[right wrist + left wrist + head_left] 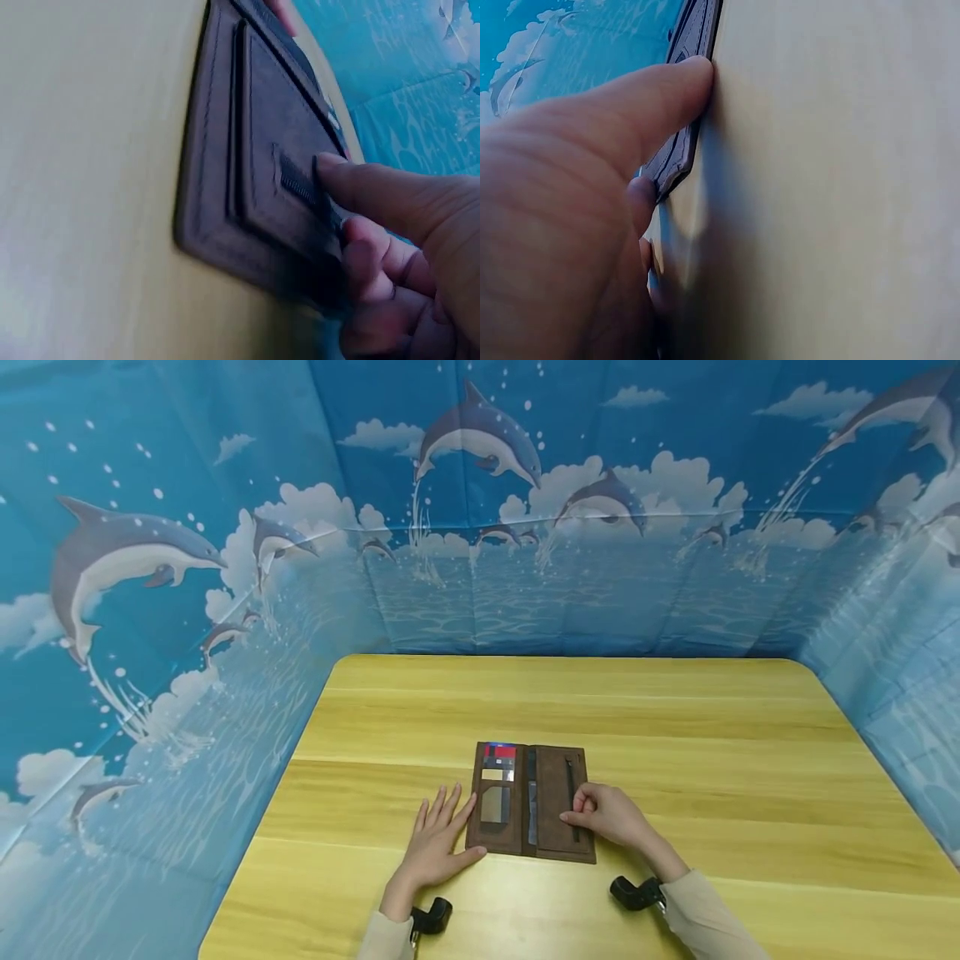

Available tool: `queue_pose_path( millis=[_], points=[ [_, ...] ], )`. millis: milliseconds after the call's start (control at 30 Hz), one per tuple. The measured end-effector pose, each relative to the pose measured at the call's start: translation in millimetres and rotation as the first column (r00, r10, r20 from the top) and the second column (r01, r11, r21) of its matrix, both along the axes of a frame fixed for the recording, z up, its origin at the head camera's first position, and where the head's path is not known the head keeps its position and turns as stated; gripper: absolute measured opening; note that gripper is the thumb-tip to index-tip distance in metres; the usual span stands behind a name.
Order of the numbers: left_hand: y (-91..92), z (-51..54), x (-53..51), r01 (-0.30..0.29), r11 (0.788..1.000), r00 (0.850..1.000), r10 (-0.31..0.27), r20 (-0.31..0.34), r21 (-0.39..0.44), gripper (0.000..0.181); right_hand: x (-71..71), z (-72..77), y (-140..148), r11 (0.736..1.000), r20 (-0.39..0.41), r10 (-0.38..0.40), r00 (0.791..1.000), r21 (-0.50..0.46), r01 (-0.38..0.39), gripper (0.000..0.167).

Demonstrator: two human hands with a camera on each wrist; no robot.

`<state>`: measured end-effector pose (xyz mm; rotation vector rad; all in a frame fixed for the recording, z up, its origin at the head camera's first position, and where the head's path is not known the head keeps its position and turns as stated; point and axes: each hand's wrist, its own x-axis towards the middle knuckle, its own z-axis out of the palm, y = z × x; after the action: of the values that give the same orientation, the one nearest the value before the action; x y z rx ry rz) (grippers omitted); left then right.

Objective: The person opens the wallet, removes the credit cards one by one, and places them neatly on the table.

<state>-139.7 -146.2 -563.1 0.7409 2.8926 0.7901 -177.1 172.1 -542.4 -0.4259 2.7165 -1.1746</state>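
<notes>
A brown bifold wallet (551, 802) lies unfolded on the table, inner side up. Cards (499, 752) fill slots in its left half, above a clear window (495, 804). Down the right half runs a dark zipper (571, 781). My left hand (433, 853) lies with fingers spread at the wallet's left edge; the left wrist view shows its thumb (694, 75) touching that edge. My right hand (611, 814) pinches the zipper pull (322, 174) between thumb and fingers. Zipper teeth (297, 182) show beside the thumb; the curled fingers partly hide the pull.
The yellow wood-grain table (675, 718) extends around the wallet on all sides. A blue dolphin-print curtain (480, 593) hangs behind it and along both sides. Black wrist cameras (636, 893) are strapped at both cuffs.
</notes>
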Motion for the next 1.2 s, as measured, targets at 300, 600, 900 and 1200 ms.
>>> queue_pose_path(
  millis=[300, 600, 900, 1200],
  points=[
    [-1.3, -1.5, 1.3, -0.008, 1.000, 1.000, 0.008, -0.001, 0.002, 0.073, -22.1, 14.9, -30.5, 0.995, -0.028, 0.043, 0.999, -0.083, -0.046, 0.025],
    [-0.6, -4.4, 0.7, -0.006, 1.000, 1.000, 0.006, -0.005, 0.021, 0.074, -51.2, 13.8, -60.4, 0.993, 0.001, 0.088, 0.996, -0.084, -0.088, 0.023],
    [1.8, -4.1, 0.8, -0.004, 1.000, 1.000, 0.004, 0.012, -0.003, 0.074, -54.3, 6.2, -73.3, 1.000, 0.018, 0.013, 1.000, -0.026, -0.012, 0.029],
    [0.0, -1.2, -0.7, -0.007, 1.000, 1.000, 0.007, -0.005, -0.022, 0.074, -67.0, 7.3, -81.0, 0.999, 0.047, -0.027, 0.999, 0.048, 0.024, 0.030]
  ],
)
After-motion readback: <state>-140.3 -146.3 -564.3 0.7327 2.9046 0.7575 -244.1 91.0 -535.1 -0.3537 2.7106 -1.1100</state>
